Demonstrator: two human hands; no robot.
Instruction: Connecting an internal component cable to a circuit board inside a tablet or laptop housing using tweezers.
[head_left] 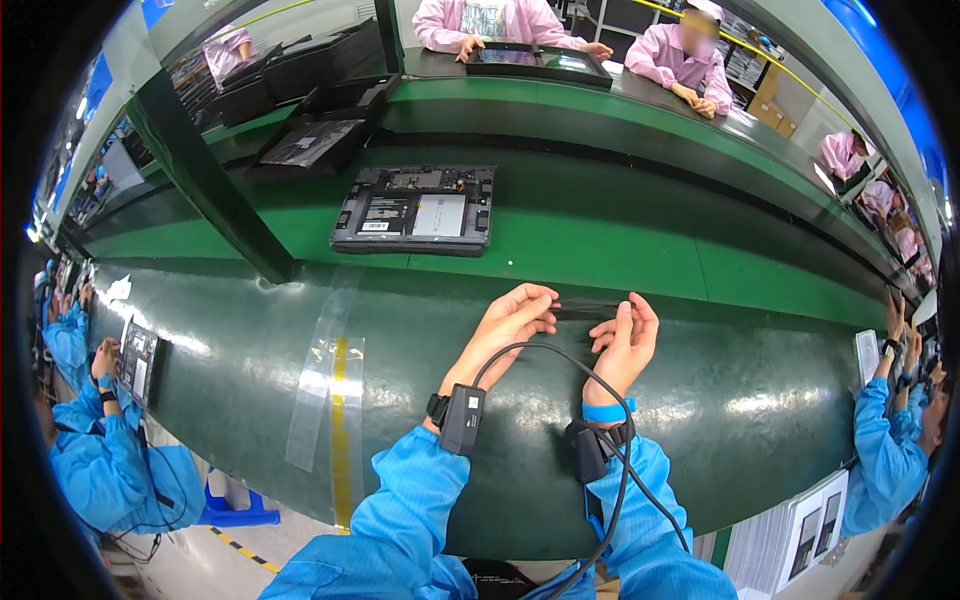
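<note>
Presently, head view: dark thin strip [588, 309], above the worktop [720, 390], spanning from one grip to the other.
Left hand [512, 326]: thumb and fingers pinched together on the strip's left end.
Right hand [627, 347]: thumb and forefinger pressed together at its right end.
Strip, handling: probably light, soft and slick, apt to crease; exact material cannot be told.
Strip, hold: best taken lightly by both ends.
Opened device [415, 212]: beyond the hands, on the green ledge [590, 230], inner parts exposed.
Yellow tape [342, 430]: on the worktop, leftward.

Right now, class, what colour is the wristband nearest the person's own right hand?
The wristband is bright blue, seen best in the head view.
</note>
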